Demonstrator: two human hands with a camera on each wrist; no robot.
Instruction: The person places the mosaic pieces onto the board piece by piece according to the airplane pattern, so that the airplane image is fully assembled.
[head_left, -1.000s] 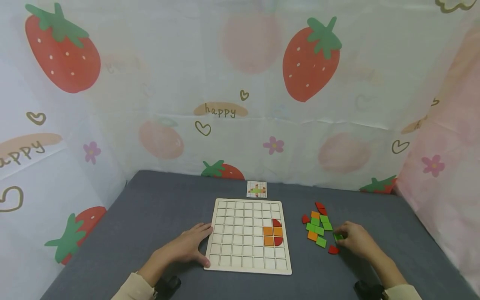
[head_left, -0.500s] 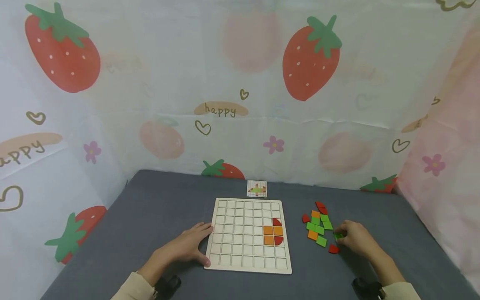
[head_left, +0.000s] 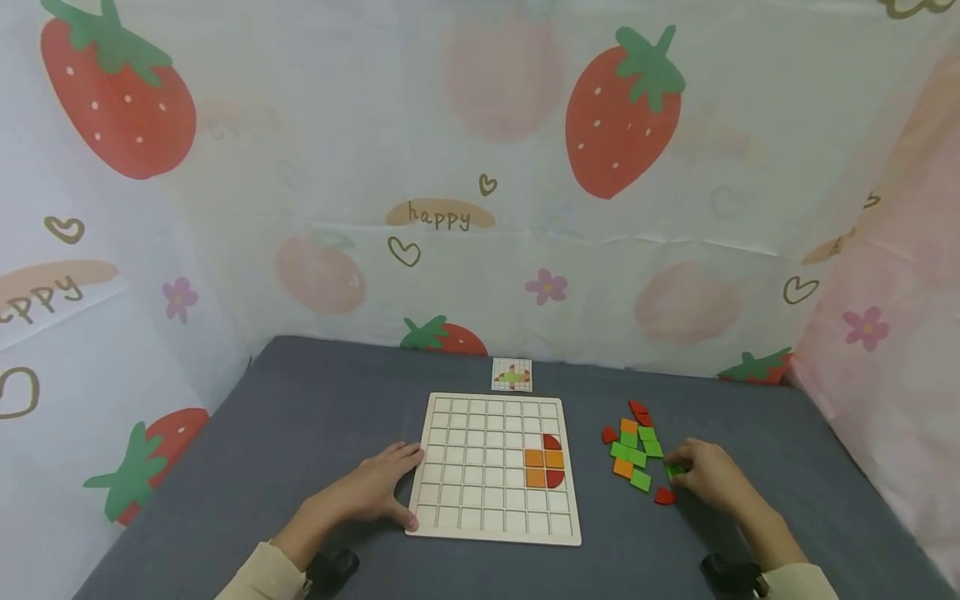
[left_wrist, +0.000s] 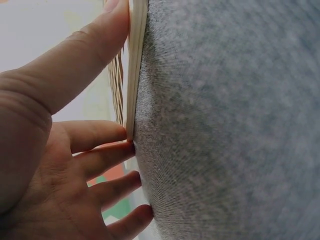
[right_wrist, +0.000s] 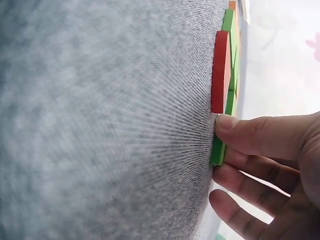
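Observation:
A wooden grid board [head_left: 480, 492] lies on the grey cloth, with three orange squares and two red curved pieces [head_left: 552, 442] set at its right side. My left hand [head_left: 375, 492] rests flat on the cloth, with the thumb and fingertips touching the board's left edge [left_wrist: 134, 65]. Right of the board lies a cluster of green, orange and red tiles [head_left: 633, 446]. My right hand [head_left: 701, 475] pinches a green tile [head_left: 676, 471] lying on the cloth [right_wrist: 218, 147], with thumb and fingers on its edges. A red piece [head_left: 663, 497] lies just in front of it [right_wrist: 220, 70].
A small pattern card [head_left: 512, 375] lies behind the board near the back curtain. Strawberry-print curtains enclose the grey table [head_left: 300, 417] on the left, back and right. Black wrist straps [head_left: 333, 571] show at the bottom edge.
Both hands stay where they were; the right hand keeps its hold on the green tile. The view has shifted slightly.

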